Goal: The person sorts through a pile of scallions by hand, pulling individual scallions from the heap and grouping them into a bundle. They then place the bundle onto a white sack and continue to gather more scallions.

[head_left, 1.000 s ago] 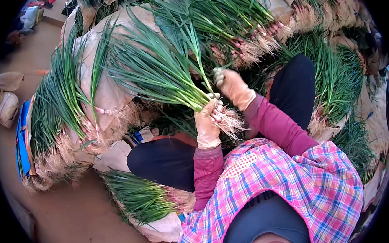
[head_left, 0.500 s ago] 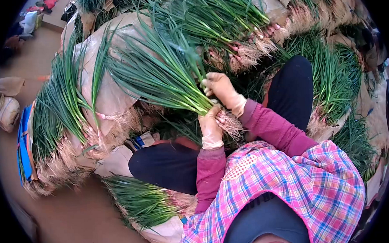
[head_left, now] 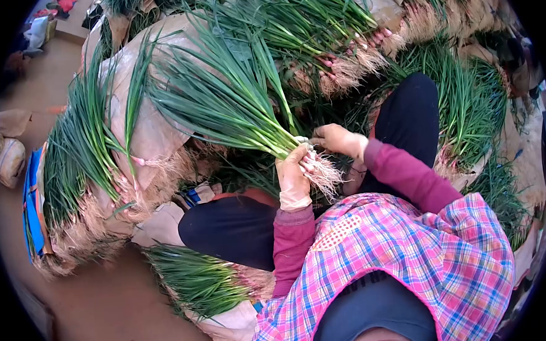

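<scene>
My left hand (head_left: 293, 177), in a thin pale glove, is closed round the lower stems of a bunch of green garlic (head_left: 240, 114). The long leaves fan out to the upper left, and the pale roots (head_left: 323, 175) hang out beyond my fist on the right. My right hand (head_left: 342, 142), gloved as well, pinches at the base of a single garlic stalk (head_left: 287, 109) lying along the bunch's upper side. Its fingertips are right by the bulbs, partly hiding what they grip.
More green garlic (head_left: 340, 45) lies heaped on sacking ahead, with roots facing me. Further piles lie at left (head_left: 89, 142), at right (head_left: 465, 107) and beside my left knee (head_left: 198, 280). My bent knees flank the bunch. Brown floor (head_left: 108, 305) shows at lower left.
My right hand has slid down from the leaves to the root end, near my left hand. The left hand keeps its hold on the bunch, almost in place.
</scene>
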The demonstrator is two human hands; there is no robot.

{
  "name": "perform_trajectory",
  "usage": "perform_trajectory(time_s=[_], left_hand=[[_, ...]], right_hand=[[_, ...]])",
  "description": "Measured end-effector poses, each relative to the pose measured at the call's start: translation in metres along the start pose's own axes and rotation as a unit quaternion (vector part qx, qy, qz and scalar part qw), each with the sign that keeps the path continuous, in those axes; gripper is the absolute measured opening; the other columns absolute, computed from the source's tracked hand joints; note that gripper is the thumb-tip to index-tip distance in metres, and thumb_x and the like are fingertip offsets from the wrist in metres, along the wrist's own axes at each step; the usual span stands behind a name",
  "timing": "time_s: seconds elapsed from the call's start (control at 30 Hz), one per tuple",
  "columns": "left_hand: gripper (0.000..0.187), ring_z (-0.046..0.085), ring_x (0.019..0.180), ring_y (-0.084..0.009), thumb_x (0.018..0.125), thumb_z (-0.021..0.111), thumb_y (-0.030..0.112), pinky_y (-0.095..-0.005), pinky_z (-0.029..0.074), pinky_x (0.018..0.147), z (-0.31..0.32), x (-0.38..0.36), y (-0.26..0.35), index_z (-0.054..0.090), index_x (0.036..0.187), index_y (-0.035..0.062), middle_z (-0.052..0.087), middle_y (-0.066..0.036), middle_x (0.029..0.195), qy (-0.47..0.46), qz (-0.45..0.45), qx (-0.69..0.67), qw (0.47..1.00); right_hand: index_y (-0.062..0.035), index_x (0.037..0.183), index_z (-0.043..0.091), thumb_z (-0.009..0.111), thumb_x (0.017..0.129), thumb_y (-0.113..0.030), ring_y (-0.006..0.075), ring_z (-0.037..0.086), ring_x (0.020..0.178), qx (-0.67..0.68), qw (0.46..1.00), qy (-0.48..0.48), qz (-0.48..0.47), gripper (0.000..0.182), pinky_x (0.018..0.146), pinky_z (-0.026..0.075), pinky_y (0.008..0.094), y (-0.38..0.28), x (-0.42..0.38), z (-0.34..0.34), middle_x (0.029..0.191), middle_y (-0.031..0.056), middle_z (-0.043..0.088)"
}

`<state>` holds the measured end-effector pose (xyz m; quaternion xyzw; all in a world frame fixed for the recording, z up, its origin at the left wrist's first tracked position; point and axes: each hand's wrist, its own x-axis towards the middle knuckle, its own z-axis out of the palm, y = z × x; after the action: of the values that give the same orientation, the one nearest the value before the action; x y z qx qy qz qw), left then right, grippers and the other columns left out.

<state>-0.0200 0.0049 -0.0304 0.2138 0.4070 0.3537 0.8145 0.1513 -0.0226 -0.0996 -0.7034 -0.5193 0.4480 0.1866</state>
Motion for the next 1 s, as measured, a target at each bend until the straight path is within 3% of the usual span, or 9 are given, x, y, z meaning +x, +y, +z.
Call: perform_trajectory(time_s=[0.03,0.13,0.37,0.43,0.47,0.63,0.7,0.9,1.0], left_hand=[[0.017,0.053,0.049,-0.0158,0.079,0.06,-0.005,-0.0256,0.047,0.045,0.0,0.003,-0.002,0.06,0.096,-0.0048,0.058,-0.011,0.067,0.008,0.0,0.016,1.0],[0.013,0.05,0.045,-0.0151,0.079,0.06,-0.006,-0.0253,0.044,0.04,0.004,0.004,-0.005,0.06,0.092,-0.0046,0.056,-0.008,0.063,0.039,0.005,0.053,0.998],[0.012,0.048,0.04,-0.0145,0.079,0.062,-0.003,-0.0251,0.042,0.039,0.004,0.004,-0.008,0.06,0.09,-0.0022,0.057,-0.007,0.063,0.068,0.039,0.072,0.994],[0.012,0.049,0.04,-0.014,0.078,0.062,-0.004,-0.0258,0.042,0.039,0.008,0.001,-0.004,0.06,0.09,-0.0016,0.059,-0.008,0.064,0.031,0.048,0.061,0.996],[0.013,0.049,0.041,-0.0138,0.078,0.062,-0.004,-0.0261,0.042,0.039,0.009,0.001,-0.004,0.06,0.09,-0.0013,0.059,-0.009,0.065,0.013,0.053,0.055,0.997],[0.011,0.048,0.039,-0.0133,0.078,0.06,-0.003,-0.023,0.036,0.036,0.0,0.007,-0.007,0.059,0.087,0.0005,0.059,-0.007,0.063,0.028,0.04,0.088,0.995],[0.008,0.047,0.039,-0.0127,0.078,0.059,-0.003,-0.0231,0.036,0.036,0.004,0.008,-0.01,0.059,0.085,0.0009,0.057,-0.007,0.062,0.046,0.051,0.084,0.994],[0.007,0.048,0.039,-0.0125,0.078,0.057,-0.003,-0.023,0.037,0.037,-0.004,0.006,-0.006,0.059,0.083,0.0009,0.057,-0.006,0.064,0.028,0.058,0.117,0.991],[0.008,0.049,0.041,-0.0119,0.079,0.058,-0.001,-0.0221,0.038,0.037,0.003,0.002,0.002,0.059,0.088,-0.0005,0.058,-0.006,0.064,0.02,0.062,0.125,0.99]], right_hand=[[-0.0057,0.1,0.064,0.065,0.087,-0.031,0.0141,0.062,0.074,0.022,0.987,0.145,-0.06,0.028,0.064,0.049,0.0304,-0.015,-0.008,-0.001,0.081,0.006,0.066],[-0.0057,0.118,0.055,0.065,0.085,-0.01,0.0077,0.044,0.064,0.199,0.961,0.108,-0.158,0.034,0.059,0.041,0.0233,-0.075,-0.027,-0.033,0.074,-0.0011,0.051],[-0.0051,0.101,0.062,0.063,0.083,-0.012,0.0171,0.062,0.078,0.046,0.944,0.137,-0.295,0.02,0.07,0.049,0.0292,-0.064,-0.002,-0.022,0.085,0.0055,0.063],[-0.0042,0.098,0.062,0.061,0.088,-0.01,0.0086,0.055,0.071,0.442,0.883,0.051,-0.149,0.011,0.066,0.046,0.0229,-0.058,0.004,-0.02,0.083,-0.0001,0.06],[-0.0057,0.096,0.063,0.059,0.091,-0.011,0.0049,0.053,0.069,0.644,0.759,0.057,-0.083,0.008,0.065,0.045,0.0201,-0.052,0.012,-0.025,0.084,-0.0027,0.06],[-0.0057,0.102,0.064,0.061,0.084,-0.006,0.019,0.061,0.078,0.079,0.902,0.199,-0.375,0.018,0.073,0.05,0.0322,-0.094,-0.015,-0.024,0.092,0.0036,0.063],[-0.0069,0.096,0.064,0.064,0.077,-0.009,0.0272,0.064,0.085,-0.194,0.906,0.185,-0.326,0.018,0.072,0.052,0.0353,-0.104,-0.018,-0.028,0.085,0.0103,0.061],[-0.0086,0.101,0.059,0.062,0.078,-0.012,0.0264,0.063,0.077,-0.358,0.858,0.107,-0.352,0.023,0.065,0.052,0.0374,-0.108,-0.003,-0.03,0.08,0.0059,0.056],[-0.0072,0.096,0.059,0.059,0.078,-0.004,0.0288,0.062,0.078,-0.261,0.854,0.267,-0.363,0.018,0.065,0.051,0.036,-0.093,0.009,-0.043,0.084,0.0098,0.058]])
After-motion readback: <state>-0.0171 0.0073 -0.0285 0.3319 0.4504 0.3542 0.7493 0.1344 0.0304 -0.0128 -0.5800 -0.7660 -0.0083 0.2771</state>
